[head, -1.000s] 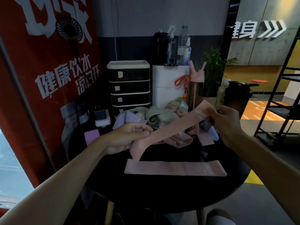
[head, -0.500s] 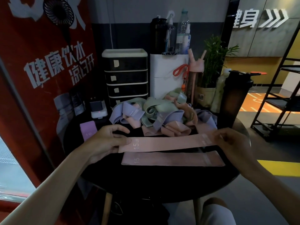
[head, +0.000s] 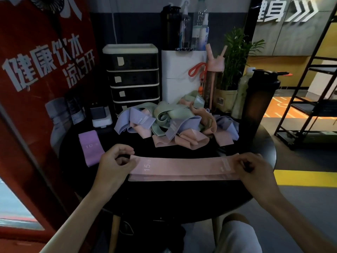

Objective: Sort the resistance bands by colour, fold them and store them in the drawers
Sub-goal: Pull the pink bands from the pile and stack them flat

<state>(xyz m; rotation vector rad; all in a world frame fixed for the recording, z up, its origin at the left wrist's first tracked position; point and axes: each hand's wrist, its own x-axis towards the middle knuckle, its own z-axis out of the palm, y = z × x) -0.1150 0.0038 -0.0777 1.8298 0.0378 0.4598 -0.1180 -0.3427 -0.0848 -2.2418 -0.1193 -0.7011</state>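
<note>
Lowered since the earlier frame, pink band (head: 182,166) now lies atop second pink band (head: 182,177) at 6 o'clock on counter (head: 182,198). Left hand (head: 111,167) and right hand (head: 255,170) pinch its ends with curled fingers (head: 125,149). Uneven release may skew the stack.

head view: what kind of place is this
Probably a gym or fitness studio: the pile of resistance bands behind the pink band marked 15 LB, a black shaker bottle, and a wall sign that seems to read fitness.
</note>
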